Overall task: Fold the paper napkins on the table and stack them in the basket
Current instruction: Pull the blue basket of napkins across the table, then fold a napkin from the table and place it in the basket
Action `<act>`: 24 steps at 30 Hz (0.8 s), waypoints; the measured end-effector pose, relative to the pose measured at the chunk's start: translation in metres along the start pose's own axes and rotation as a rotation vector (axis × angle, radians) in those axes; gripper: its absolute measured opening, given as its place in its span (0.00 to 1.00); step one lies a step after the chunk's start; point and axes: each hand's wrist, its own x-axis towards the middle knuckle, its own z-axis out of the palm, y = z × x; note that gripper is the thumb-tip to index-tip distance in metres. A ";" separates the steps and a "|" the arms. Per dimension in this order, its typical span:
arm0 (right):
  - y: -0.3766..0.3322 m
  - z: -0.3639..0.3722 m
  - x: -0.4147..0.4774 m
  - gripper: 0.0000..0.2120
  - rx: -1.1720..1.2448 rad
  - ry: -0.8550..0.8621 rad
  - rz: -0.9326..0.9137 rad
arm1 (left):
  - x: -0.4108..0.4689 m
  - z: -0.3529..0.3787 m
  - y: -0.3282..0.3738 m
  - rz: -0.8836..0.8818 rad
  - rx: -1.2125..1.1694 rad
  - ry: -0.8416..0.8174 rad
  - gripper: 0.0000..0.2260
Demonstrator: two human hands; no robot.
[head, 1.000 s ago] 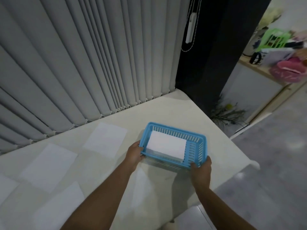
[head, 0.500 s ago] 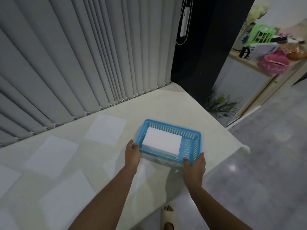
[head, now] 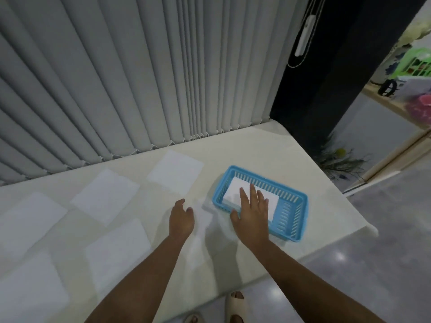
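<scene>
A blue plastic basket (head: pixel 291 206) sits on the pale table near its right edge, holding a stack of folded white napkins (head: pixel 233 191). My right hand (head: pixel 253 212) hovers flat over the basket's near left part, fingers spread above the stack, holding nothing. To the basket's left, my left hand (head: pixel 181 217) hangs over the table with loosely curled fingers and nothing in it. Several flat white napkins lie on the table: one (head: pixel 175 174) left of the basket, one (head: pixel 106 197) further left, one (head: pixel 119 248) beside my left forearm.
Grey vertical blinds (head: pixel 140 78) hang along the table's far edge. The table's right edge (head: pixel 338 201) drops to a grey floor. A dark pillar (head: pixel 326 78) stands at the back right, with a shelf of clutter beyond. My sandalled feet (head: pixel 234 306) show below the front edge.
Both hands have let go of the basket. The right hand has moved over the napkin stack and the left hand has drawn away to the left. The basket now rests on the table.
</scene>
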 end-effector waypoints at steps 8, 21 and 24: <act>-0.056 0.032 0.060 0.27 -0.312 -0.372 -0.464 | 0.005 -0.044 -0.036 0.041 0.389 0.084 0.22; -0.062 0.069 0.101 0.17 -0.598 -0.494 -0.730 | 0.017 -0.030 -0.035 -0.074 0.463 -0.092 0.19; -0.062 0.066 0.104 0.14 -0.607 -0.516 -0.753 | 0.017 -0.036 -0.033 -0.053 0.533 0.013 0.10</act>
